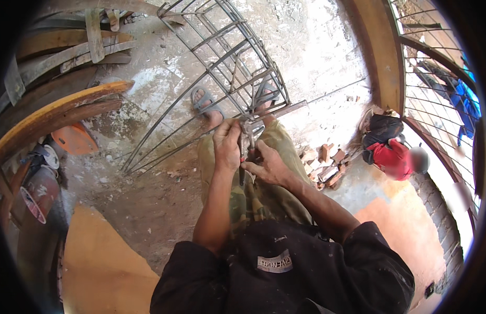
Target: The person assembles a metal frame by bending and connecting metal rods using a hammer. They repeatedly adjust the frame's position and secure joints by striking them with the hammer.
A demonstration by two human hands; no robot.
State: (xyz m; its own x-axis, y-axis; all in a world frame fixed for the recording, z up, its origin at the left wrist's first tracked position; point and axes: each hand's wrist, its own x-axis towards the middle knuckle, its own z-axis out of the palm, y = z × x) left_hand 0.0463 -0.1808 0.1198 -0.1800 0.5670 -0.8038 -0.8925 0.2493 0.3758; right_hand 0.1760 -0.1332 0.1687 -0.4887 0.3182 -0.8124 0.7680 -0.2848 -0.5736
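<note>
A pair of pincers [247,131] with red and black handles is between my two hands, in front of my knees. My left hand [226,144] is closed at its left side, near the jaws; the fingertips are partly hidden. My right hand [270,165] is closed around the right handle, its thumb reaching across toward the left one. Just beyond the pincers lies the near end of a reinforcing-bar cage [235,72], long bars tied with square hoops. Several of its bars [158,129] slant out to the left. Whether the jaws grip a wire is too small to tell.
My sandalled feet [206,102] stand beside and under the cage. Broken bricks [324,165] lie right of my knees. Curved wooden boards [65,104] and a stained bucket [40,191] are at left. A person in red [392,157] crouches by a metal grille [436,78] at right.
</note>
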